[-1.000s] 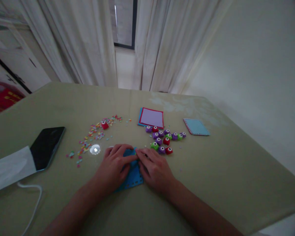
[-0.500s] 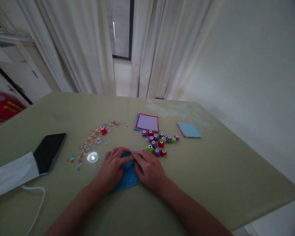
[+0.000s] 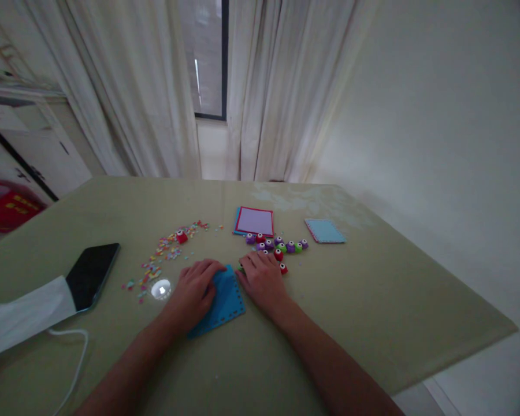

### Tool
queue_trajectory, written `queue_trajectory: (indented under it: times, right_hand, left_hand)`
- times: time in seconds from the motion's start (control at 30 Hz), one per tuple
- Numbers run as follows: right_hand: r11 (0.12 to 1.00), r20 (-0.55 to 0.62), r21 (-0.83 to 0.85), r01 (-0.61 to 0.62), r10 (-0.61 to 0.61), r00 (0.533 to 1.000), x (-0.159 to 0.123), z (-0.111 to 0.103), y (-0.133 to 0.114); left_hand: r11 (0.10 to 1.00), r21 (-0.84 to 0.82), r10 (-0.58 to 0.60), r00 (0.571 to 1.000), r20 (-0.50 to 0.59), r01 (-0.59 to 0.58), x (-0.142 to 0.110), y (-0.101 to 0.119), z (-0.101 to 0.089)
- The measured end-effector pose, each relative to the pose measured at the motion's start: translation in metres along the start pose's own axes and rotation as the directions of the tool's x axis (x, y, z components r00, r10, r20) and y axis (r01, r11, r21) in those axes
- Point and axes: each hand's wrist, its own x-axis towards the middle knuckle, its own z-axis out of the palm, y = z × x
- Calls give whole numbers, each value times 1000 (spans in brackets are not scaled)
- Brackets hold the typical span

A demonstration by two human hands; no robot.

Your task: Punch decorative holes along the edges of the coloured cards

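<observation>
Head view: blue square [image 3: 226, 302], held by left hand [image 3: 193, 293] fingers, apparently for steadiness; right hand [image 3: 265, 283] beside it, over eyed toys [image 3: 290, 247], grasp unclear.

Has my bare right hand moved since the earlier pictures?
Yes: the right hand has moved forward, toward the lilac, red-edged flat square, away from the blue, hole-edged sheet and over some small, colourful, eyed beads.

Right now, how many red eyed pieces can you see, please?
4: a red piece in the confetti, another by the stacked squares, two by the right hand, which may hide more.
</observation>
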Motion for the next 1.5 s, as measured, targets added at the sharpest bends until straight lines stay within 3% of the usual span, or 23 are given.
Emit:
queue_trajectory:
  times: [0.27, 0.37, 0.47, 0.53, 0.63, 0.8, 0.9, 1.0, 1.07, 1.13, 1.2, 1.27, 1.4, 1.5]
  right_hand:
    - [979, -61, -56, -196, 193, 979, -1, -3, 17]
    - [961, -64, -68, -268, 264, 963, -1, -5, 26]
    - [953, -74, -44, -300, 296, 952, -2, -5, 34]
    - [954, -79, -9, -300, 299, 951, -3, -5, 36]
    - [963, -93, 85, -255, 262, 961, -5, -4, 34]
    - [921, -216, 376, -101, 193, 957, -12, -5, 19]
    - [775, -202, 630, -45, 220, 954, -17, -7, 5]
    - [494, -26, 863, -105, 252, 967, -19, -7, -8]
    - [326, 66, 933, -152, 260, 963, -21, -6, -14]
    - [251, 100, 953, -171, 275, 956, -21, -5, -17]
    - [213, 108, 961, -177, 302, 947, -21, -4, -16]
    - [120, 136, 976, -184, 325, 936, -20, -2, -12]
    - [-137, 254, 966, -219, 344, 904, -16, 2, -1]
    - [-258, 331, 934, -249, 349, 877, -11, 7, 7]
  left_hand:
    - [995, 94, 10, 1000, 7, -10, 0, -8, -2]
    - [974, 163, -137, 983, -124, 157, 19, -28, -15]
    - [900, 233, -307, 914, -264, 370, 40, -51, -32]
    - [861, 268, -366, 893, -264, 432, 48, -61, -39]
    - [856, 305, -379, 907, -181, 418, 51, -65, -39]
    - [878, 291, -365, 925, -102, 379, 45, -53, -31]
    - [925, 220, -294, 951, -100, 309, 37, -26, -25]
    - [980, 112, -157, 985, -71, 164, 22, 15, -15]
    - [997, 37, -65, 996, -53, 67, 13, 40, -7]
    - [995, -96, -8, 995, -101, -2, 6, 53, -1]
    - [981, -196, -20, 992, -123, -4, 4, 54, 1]
    - [977, -211, -60, 993, -101, 37, 3, 42, -1]
    - [978, 25, -203, 976, -78, 205, 2, 8, -8]
    - [949, 148, -273, 960, -54, 279, -3, -10, -12]
